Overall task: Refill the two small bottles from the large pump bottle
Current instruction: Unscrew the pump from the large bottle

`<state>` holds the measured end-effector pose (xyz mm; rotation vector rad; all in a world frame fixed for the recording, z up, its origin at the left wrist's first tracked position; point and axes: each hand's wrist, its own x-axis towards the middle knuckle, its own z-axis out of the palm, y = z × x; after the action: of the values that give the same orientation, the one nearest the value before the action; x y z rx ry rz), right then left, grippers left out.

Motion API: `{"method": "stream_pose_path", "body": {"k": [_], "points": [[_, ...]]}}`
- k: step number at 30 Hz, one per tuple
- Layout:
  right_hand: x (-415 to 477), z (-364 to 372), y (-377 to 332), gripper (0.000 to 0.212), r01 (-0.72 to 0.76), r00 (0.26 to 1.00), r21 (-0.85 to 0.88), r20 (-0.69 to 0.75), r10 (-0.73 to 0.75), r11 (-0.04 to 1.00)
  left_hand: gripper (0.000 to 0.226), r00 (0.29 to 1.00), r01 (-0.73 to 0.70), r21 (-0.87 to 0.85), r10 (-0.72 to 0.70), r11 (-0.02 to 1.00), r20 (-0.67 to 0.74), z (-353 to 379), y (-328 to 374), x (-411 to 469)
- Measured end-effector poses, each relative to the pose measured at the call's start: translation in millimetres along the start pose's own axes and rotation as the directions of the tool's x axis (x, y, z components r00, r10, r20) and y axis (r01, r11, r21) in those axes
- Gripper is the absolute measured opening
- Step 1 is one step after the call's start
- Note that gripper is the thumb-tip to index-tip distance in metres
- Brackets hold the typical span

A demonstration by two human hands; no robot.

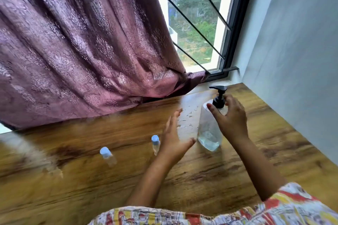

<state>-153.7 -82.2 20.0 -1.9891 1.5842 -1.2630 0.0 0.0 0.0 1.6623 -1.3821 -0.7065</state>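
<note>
Two small bottles (108, 155) stand capped left of the large pump bottle (210, 129), where the right hand (230, 120) pinches the black collar (218, 102) and the left hand (173, 137), fingers spread, nears its base (better braced firmly before twisting).

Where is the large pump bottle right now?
The large pump bottle stands on the wooden table, right of centre, between both hands, near the window corner.
</note>
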Motion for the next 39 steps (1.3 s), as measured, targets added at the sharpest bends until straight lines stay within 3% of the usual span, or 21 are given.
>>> {"method": "stream_pose_path", "body": {"k": [7,13,17,22,25,28,34,36,39], "points": [[-3.9,-0.9,-18.5,0.037,0.029,0.997,-0.033,0.068,-0.027,0.999,0.111,0.990,-0.065,-0.074,0.074,0.995,0.122,37.0,25.4,14.3],[-23.3,-11.6,-44.5,0.036,-0.072,0.997,0.026,0.014,0.072,0.997,0.089,0.991,-0.098,-0.152,0.082,0.984,-0.108,45.3,36.2,6.8],[-32.7,-20.7,-58.5,0.037,-0.157,0.987,0.140,-0.002,0.159,0.978,0.087,0.991,-0.131,-0.139,0.125,0.982,-0.049,31.7,33.9,0.7],[-47.8,-29.1,-69.5,0.034,-0.122,0.992,0.128,-0.006,0.124,0.984,0.082,0.978,-0.200,-0.160,0.208,0.967,0.033,17.7,29.9,-11.7],[-58.6,-38.2,-76.7,0.029,-0.120,0.991,0.139,0.068,0.112,0.983,0.081,0.961,-0.227,-0.195,0.251,0.954,0.112,6.3,26.2,-17.4],[-67.1,-51.5,-81.5,0.025,-0.158,0.966,0.213,0.237,0.106,0.964,0.090,0.937,-0.257,-0.188,0.292,0.948,0.194,-4.1,20.4,-24.5],[-81.3,-78.3,-81.2,0.043,-0.189,0.836,0.300,0.548,-0.007,0.935,0.093,0.916,-0.280,-0.165,0.315,0.946,0.249,-10.2,10.4,-50.0],[-91.8,-79.2,-83.1,0.048,-0.231,0.821,0.337,0.571,-0.004,0.913,0.092,0.930,-0.258,-0.173,0.293,0.951,0.223,-8.8,4.6,-59.5],[-113.2,-65.3,-88.5,0.056,-0.269,0.866,0.407,0.500,0.033,0.873,0.095,0.948,-0.233,-0.163,0.261,0.959,0.180,-4.9,-1.9,-70.3]]}}
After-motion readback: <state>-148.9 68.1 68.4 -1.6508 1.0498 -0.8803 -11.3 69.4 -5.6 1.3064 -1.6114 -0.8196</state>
